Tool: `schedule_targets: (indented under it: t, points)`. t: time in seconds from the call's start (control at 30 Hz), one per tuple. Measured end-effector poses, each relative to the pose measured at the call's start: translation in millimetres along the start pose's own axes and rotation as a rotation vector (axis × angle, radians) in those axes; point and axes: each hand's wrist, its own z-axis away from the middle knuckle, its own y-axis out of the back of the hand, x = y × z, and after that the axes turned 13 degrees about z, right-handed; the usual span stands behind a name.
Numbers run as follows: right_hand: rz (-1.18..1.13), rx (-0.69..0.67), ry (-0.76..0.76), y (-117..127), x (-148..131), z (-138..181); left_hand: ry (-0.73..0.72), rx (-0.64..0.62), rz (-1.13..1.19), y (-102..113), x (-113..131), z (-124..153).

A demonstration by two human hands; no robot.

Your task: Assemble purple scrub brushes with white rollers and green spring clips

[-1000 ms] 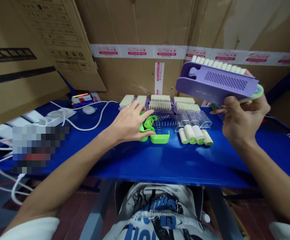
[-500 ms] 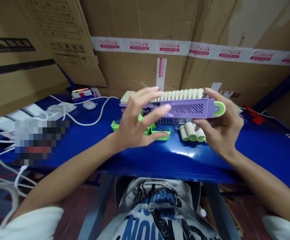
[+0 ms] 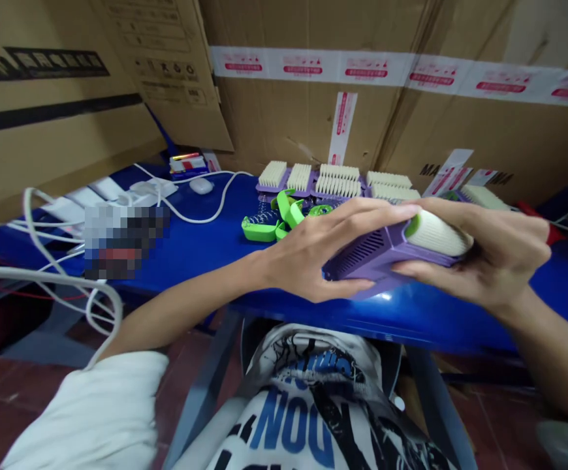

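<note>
Gripping from both ends, the person's two hands share a purple slotted housing (image 3: 386, 254) right of the middle of the frame. The left hand (image 3: 308, 251) lays its nearly straight fingers over the top of it and sets its thumb along the lower edge, the housing filling the gap between. The right hand (image 3: 504, 241) curls closely around a cream ribbed piece (image 3: 438, 234) at the housing's near end, its thumb pressed beneath and its index fingertip meeting the left hand's fingers at the top. A green rim (image 3: 412, 226) edges the cream piece just by that meeting point. The housing is tilted, its slotted face toward the left hand's palm.

Beyond the left hand, near the centre, green plastic parts (image 3: 259, 230) lie on the blue tabletop (image 3: 200, 248), with wire springs (image 3: 266, 210) just behind them. Behind these, a row of cream brushes (image 3: 337, 181) on purple bases stands bristles up, against a cardboard wall (image 3: 284, 117) crossed by printed tape (image 3: 367, 68).

At upper left of the tabletop, a white mouse (image 3: 200, 186) lies near a small box (image 3: 187, 166), and white cables (image 3: 230, 202) loop beside a power strip (image 3: 154, 189).
</note>
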Motion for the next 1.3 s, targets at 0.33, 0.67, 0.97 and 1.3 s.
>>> schedule_targets:
  t: [0.33,0.67,0.97,1.3]
  points:
    - [-0.104,-0.52,0.193,11.0,11.9,-84.6,-0.185,0.211,-0.029,6.9,-47.3,15.8]
    - [-0.211,-0.554,0.173,5.5,19.6,-73.1,-0.254,0.195,0.0,1.0,-59.8,17.4]
    - [-0.151,-0.528,0.127,-0.6,13.4,-67.4,-0.283,0.187,-0.031,6.5,-55.9,13.4]
    - [-0.17,-0.512,0.108,-0.8,7.9,-64.1,-0.347,0.208,-0.06,9.3,-58.4,10.9]
